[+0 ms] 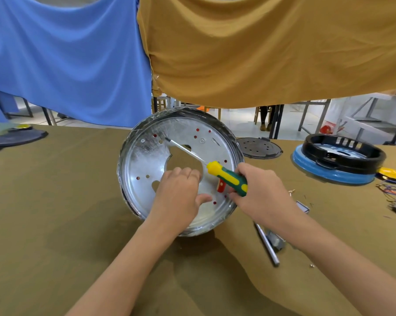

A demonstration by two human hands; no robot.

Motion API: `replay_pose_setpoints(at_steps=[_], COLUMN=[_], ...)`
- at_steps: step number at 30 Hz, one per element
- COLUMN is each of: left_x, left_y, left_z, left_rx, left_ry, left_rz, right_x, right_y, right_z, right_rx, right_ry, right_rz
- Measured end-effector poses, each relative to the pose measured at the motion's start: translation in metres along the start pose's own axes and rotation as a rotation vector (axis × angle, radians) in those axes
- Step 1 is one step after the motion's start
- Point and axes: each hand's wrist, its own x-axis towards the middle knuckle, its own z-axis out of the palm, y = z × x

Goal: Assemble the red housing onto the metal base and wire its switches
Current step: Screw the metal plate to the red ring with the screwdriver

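- Metal base [144, 169] sits at frame centre on the olive-covered table [55, 201], tipped up so its face points at the wearer. My read: that tilt exposes the screw holes and lets the driver go in square.
- Red housing [221, 187] is barely visible. Only red shows through the small holes and through a slot at about 4 o'clock on the disc, so it appears to sit behind or under the base. How well it is seated I cannot tell.
- Left hand [180, 192] lies on the disc face at 6 o'clock, fingers curled into the big central cutout, thumb spread along the lower rim. It grips the plate itself, likely to brace it against driver push and hold the tilt.
- Right hand [258, 192] is clenched around the green-and-yellow handle of the screwdriver [229, 177], at 4 o'clock off the disc.
- Shaft runs up toward 10 o'clock across the cutout. The tip lands near a red hole at about 11 o'clock on the disc, beside a screw [143, 140] already in place. Engagement with a screw head is too small to confirm.
- Judgement: fastening stage, wiring not started. Loose wire bundle [395, 192] lies well apart at 3 o'clock.
- Second unit, black ring on a blue base [336, 174], sits at 2 o'clock, untouched.
- A metal rod [266, 245] lies on the table just right of the right forearm.
- Risk: the tip slips off and skates across the plate.
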Motion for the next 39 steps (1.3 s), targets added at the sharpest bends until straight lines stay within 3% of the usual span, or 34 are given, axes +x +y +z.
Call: replay_pose_setpoints(at_steps=[5, 20, 34, 39], left_x=[-0.001, 0.001, 0.004, 0.005], left_y=[-0.001, 0.001, -0.001, -0.005], left_z=[-0.002, -0.006, -0.005, -0.004], left_rx=[0.056, 0.097, 0.078, 0.054], left_ry=[-0.025, -0.082, -0.131, -0.123], left_rz=[-0.007, -0.014, -0.011, -0.011], right_x=[0.009, 0.021, 0.026, 0.033], right_y=[0.000, -0.002, 0.006, 0.005], right_z=[0.005, 0.010, 0.004, 0.004], right_rx=[-0.175, -0.193, -0.056, -0.149], right_ry=[-0.095, -0.147, -0.232, -0.241], right_rz=[0.015, 0.014, -0.016, -0.057])
